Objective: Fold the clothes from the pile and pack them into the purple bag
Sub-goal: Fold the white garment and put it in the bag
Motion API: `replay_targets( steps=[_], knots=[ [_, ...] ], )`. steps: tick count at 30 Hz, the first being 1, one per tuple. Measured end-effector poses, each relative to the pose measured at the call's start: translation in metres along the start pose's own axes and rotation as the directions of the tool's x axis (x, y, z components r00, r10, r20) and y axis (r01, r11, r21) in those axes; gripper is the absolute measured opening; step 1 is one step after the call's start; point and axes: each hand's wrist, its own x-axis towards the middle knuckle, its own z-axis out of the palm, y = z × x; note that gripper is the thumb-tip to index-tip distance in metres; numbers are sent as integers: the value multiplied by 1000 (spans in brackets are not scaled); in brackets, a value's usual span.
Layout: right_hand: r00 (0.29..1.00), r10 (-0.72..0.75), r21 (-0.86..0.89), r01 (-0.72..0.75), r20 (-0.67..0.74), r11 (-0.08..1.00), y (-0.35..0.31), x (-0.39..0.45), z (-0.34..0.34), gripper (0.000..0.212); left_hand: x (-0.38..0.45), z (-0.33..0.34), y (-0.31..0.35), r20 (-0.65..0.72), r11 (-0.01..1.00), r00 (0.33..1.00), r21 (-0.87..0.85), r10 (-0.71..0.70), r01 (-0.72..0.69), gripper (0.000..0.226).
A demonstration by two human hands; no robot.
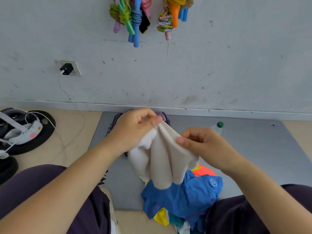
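Note:
A cream-white garment [160, 159] hangs in the air between my two hands above the grey mat. My left hand [135, 127] pinches its upper edge at the top. My right hand [200, 141] pinches the cloth a little lower and to the right. Below it lies the pile of clothes [184, 198]: a blue shirt on top, with orange, yellow and teal pieces showing around it. The purple bag [164, 116] sits against the wall behind my left hand, mostly hidden by the hand and the garment.
The grey mat [253, 149] covers the floor in front of me. A clear bottle with a green cap [218, 126] lies on it near the wall. At left are black round weights with a headset [22, 130] and a charger cable [74, 105]. Skipping ropes [131, 16] hang on the wall.

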Motion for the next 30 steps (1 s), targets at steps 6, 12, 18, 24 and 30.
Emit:
replay_targets(
  steps=[6, 12, 18, 24, 30],
  knots=[
    [996, 41, -168, -29, 73, 985, 3, -3, -8, 17, 7, -7, -7, -187, 995, 978, -52, -96, 88, 16],
    [987, -96, 229, 64, 132, 971, -6, -6, 4, 23, -13, 23, -1, 383, 996, 920, 24, -84, 81, 25],
    [998, -15, 177, 4, 65, 984, -4, -4, 2, 13, -5, 14, 1, 140, 997, 989, 71, -44, 34, 23],
    [993, 60, 45, -65, 106, 997, -4, -6, -2, 22, 3, -4, 0, -165, 956, 961, -227, -223, 183, 24],
    [984, -18, 132, -6, 179, 991, -8, -9, 8, 31, -7, 17, 1, 288, 999, 957, -19, -30, 37, 38]
  ],
)
